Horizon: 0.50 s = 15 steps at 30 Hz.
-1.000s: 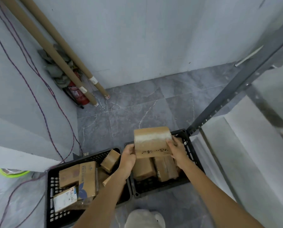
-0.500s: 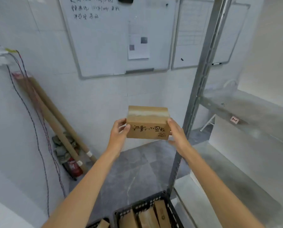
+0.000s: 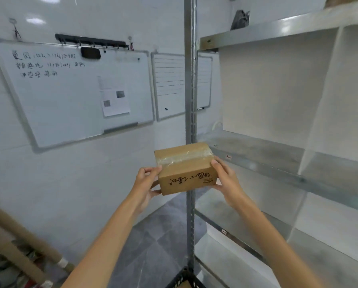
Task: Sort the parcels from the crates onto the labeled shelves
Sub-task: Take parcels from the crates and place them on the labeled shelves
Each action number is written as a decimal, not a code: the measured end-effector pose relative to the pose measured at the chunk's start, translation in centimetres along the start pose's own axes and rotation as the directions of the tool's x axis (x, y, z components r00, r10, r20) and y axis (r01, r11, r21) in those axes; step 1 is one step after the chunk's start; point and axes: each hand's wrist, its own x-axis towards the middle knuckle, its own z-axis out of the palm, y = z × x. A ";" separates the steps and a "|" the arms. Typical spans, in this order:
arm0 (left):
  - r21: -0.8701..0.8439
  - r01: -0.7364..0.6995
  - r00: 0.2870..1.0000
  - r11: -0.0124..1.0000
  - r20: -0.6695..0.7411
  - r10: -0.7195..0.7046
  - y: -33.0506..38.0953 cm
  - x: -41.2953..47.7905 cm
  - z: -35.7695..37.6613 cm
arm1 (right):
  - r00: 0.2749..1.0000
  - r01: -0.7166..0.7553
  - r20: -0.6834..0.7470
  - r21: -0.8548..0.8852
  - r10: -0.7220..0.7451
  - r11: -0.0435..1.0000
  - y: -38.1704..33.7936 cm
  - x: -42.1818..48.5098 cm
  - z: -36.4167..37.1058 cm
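A small brown cardboard parcel (image 3: 185,168) with clear tape on top and dark handwriting on its near face is held up at chest height. My left hand (image 3: 146,182) grips its left end and my right hand (image 3: 225,179) grips its right end. The parcel hangs just in front of the upright post (image 3: 190,80) of a metal shelf unit, level with the middle shelf (image 3: 267,156). That shelf carries a small label (image 3: 228,157) on its front edge. A lower shelf (image 3: 236,221) has its own label (image 3: 224,231). A corner of a black crate (image 3: 186,278) shows at the bottom.
White dividers (image 3: 317,113) split the shelves into bays. A top shelf (image 3: 277,30) holds a dark object (image 3: 240,18). Two whiteboards (image 3: 74,90) hang on the tiled wall to the left. Cardboard tubes (image 3: 18,242) lean in the lower left corner.
Both hands lifted the parcel out of the crate up to shelf height. My view rose and swung right, bringing the shelf bays into sight and the crates almost out of it.
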 end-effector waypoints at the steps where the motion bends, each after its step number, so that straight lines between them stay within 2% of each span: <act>1: 0.011 0.047 0.997 0.999 0.055 -0.047 0.2 -0.2 0.4 | 1.000 0.005 -0.018 -0.013 -0.005 1.000 -0.1 -0.8 -0.5; 5: 0.110 0.113 0.963 0.987 0.231 -0.136 0.6 -1.3 2.3 | 0.991 0.066 -0.109 -0.136 -0.081 0.988 -0.3 -4.1 -3.6; 9: 0.120 0.120 0.903 0.985 0.399 -0.159 0.1 -2.7 5.5 | 0.959 0.139 -0.196 -0.301 -0.204 0.943 -1.1 -8.1 -7.2; 12: 0.118 0.107 0.837 0.987 0.525 -0.153 -0.7 -3.6 8.0 | 0.908 0.150 -0.339 -0.288 -0.247 0.946 -1.7 -10.9 -9.6; 15: 0.162 0.035 0.730 0.986 0.670 -0.136 -1.0 -4.9 10.9 | 0.828 0.171 -0.485 -0.259 -0.281 0.951 -2.9 -13.3 -12.0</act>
